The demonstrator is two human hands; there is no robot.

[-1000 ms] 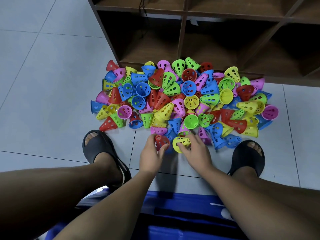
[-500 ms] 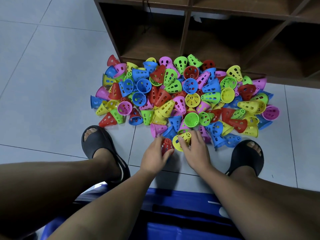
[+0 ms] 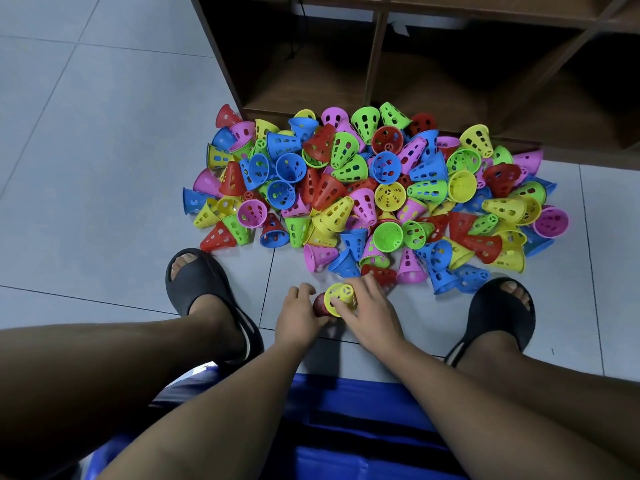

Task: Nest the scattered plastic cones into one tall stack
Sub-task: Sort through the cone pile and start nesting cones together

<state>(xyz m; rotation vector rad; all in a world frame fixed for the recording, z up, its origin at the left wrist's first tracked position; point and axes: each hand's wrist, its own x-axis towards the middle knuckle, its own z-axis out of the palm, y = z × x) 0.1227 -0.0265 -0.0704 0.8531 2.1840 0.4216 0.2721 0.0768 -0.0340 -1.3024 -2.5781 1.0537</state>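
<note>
A pile of several perforated plastic cones (image 3: 374, 188) in red, blue, green, yellow and pink lies on the tiled floor in front of me. Just below the pile, my left hand (image 3: 298, 315) grips a red cone (image 3: 320, 305). My right hand (image 3: 372, 311) holds a yellow cone (image 3: 341, 296) whose tip points up toward me. The yellow cone sits right against the red one, partly covering it. Both hands touch each other around the two cones, near the floor.
A dark wooden shelf unit (image 3: 377, 64) with open compartments stands right behind the pile. My feet in black slides rest at the left (image 3: 204, 289) and right (image 3: 498, 313) of my hands. Blue fabric (image 3: 346, 427) lies beneath my forearms.
Both hands have drawn back from the pile's edge toward me, carrying the red and yellow cones. The yellow cone has come over against the red one.
</note>
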